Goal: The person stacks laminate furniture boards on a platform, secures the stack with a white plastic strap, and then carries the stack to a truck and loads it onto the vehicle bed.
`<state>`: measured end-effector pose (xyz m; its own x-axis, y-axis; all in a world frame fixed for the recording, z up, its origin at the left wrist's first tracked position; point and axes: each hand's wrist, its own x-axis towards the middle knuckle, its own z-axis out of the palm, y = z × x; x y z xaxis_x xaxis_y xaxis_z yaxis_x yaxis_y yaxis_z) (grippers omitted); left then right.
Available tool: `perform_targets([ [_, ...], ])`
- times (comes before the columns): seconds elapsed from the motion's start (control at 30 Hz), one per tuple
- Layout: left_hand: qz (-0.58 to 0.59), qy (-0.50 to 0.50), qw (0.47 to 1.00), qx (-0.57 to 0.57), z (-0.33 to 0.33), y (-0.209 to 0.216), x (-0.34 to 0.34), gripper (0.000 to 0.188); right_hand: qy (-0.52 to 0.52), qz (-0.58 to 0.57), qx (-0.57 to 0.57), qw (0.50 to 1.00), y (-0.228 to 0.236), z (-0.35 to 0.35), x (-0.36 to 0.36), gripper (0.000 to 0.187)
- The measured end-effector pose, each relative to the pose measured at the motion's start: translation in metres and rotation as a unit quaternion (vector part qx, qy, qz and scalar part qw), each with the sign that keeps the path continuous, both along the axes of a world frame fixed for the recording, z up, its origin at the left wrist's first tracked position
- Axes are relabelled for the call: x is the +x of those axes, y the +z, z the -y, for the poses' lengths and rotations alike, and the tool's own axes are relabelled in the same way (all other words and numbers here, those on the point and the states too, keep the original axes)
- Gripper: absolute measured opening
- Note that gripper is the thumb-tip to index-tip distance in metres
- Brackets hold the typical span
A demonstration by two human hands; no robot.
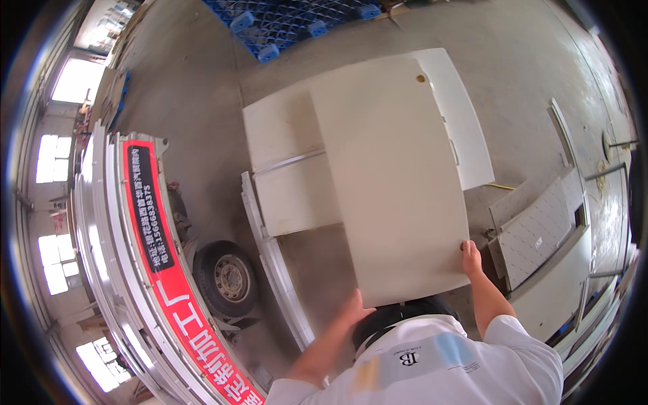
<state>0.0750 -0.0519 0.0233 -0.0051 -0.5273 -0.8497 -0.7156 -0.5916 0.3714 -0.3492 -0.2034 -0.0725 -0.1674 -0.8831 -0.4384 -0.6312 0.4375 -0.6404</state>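
A large beige board stretches away from my body, with a small round brownish hole near its far right corner and notches along its right edge. My right hand is closed around the board's near right edge, thumb on top. At the near left corner, my left hand grips the edge; it is slightly blurred and its fingers are partly hidden. Beneath and beyond the board lie white panels, one showing at the left with a metal strip across it, another panel sticking out at the right.
On the left stands a truck bed with a red and black banner, long metal profiles and a wheel. Long white strips lie beside the panels. Blue plastic pallets are at the far side. Boards and metal bars rest on the right.
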Motion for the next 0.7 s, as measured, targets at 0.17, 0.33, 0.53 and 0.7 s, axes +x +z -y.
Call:
perform_targets([
  [0.17,-0.039,-0.004,0.998,-0.052,0.071,0.002,0.086,0.085,0.005,0.02,0.002,1.0,0.009,0.006,-0.004,0.047],
  [0.33,0.125,0.242,0.92,-0.281,0.197,-0.009,0.179,0.048,-0.019,0.015,0.05,0.998,-0.005,0.005,-0.018,0.054],
  [0.53,0.42,0.326,0.721,-0.445,0.303,-0.077,0.297,0.053,-0.028,0.031,0.065,0.997,-0.005,-0.007,-0.034,0.055],
  [0.7,0.129,0.581,0.772,-0.221,0.353,-0.101,0.362,0.076,-0.056,0.052,0.064,0.995,-0.007,-0.019,-0.044,0.054],
])
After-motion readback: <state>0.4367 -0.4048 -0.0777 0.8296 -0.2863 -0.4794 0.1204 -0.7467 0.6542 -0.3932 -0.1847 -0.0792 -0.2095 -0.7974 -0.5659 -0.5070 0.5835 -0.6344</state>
